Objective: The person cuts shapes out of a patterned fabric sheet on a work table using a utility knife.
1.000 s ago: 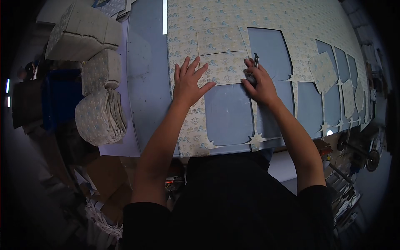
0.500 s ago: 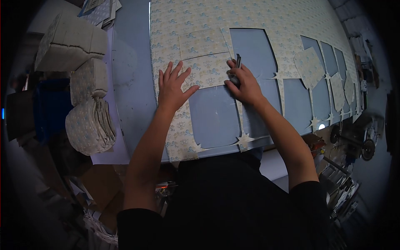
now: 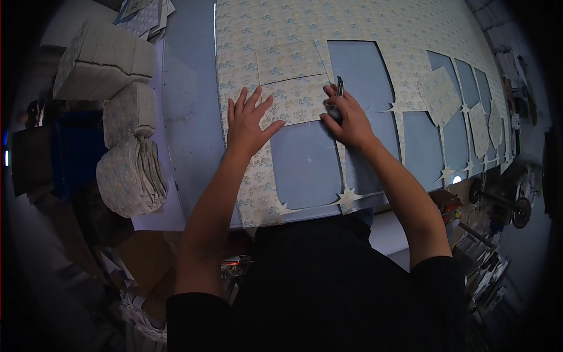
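Observation:
A large patterned sheet (image 3: 281, 23) lies on the blue-grey table, with several pieces cut out of it. My left hand (image 3: 249, 123) rests with spread fingers at the left side of a cut patterned piece (image 3: 296, 101). At that piece's right edge, my right hand (image 3: 349, 117) is closed on a cutter knife (image 3: 339, 88), its metal end pointing away from me. Another cut outline (image 3: 290, 61) shows just beyond the piece. Below the hands, an opening in the sheet shows the bare table (image 3: 306, 161).
Stacks of patterned pieces (image 3: 132, 176) and a tall block-like stack (image 3: 105, 61) stand at the left. A blue bin (image 3: 76, 149) is beyond them. Loose cut pieces (image 3: 440, 97) lie on the sheet at the right. A cardboard box (image 3: 146, 255) sits below left.
The view has shifted, so the table and sheet appear farther left than a second ago. Both hands keep nearly the same places on the piece.

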### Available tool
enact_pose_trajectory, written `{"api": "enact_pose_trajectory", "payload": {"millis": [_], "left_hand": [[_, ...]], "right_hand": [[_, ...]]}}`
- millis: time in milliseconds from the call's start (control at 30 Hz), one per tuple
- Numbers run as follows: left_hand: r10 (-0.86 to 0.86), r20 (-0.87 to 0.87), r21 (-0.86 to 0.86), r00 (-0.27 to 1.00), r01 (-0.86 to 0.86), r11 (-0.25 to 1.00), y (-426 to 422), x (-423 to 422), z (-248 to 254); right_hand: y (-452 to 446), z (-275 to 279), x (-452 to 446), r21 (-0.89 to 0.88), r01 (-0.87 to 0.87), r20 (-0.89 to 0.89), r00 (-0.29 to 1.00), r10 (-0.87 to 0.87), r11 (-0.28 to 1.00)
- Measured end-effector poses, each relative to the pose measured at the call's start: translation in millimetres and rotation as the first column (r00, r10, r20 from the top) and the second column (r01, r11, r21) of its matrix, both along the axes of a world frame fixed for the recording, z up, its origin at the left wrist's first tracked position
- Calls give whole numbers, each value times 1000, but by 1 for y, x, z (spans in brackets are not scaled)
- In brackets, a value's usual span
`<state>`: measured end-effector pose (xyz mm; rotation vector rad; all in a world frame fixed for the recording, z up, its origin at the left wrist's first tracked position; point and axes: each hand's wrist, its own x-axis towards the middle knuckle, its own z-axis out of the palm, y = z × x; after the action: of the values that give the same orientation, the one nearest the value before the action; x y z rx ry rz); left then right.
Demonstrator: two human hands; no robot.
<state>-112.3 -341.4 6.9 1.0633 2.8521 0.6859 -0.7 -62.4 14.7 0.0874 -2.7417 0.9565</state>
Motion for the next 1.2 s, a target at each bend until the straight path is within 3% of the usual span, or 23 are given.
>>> {"api": "enact_pose_trajectory", "payload": {"millis": [1200], "left_hand": [[-7, -25, -3, 1000, 7, 1000, 0, 0, -2]], "right_hand": [[0, 1, 0, -17, 5, 15, 1000, -4, 1000]]}}
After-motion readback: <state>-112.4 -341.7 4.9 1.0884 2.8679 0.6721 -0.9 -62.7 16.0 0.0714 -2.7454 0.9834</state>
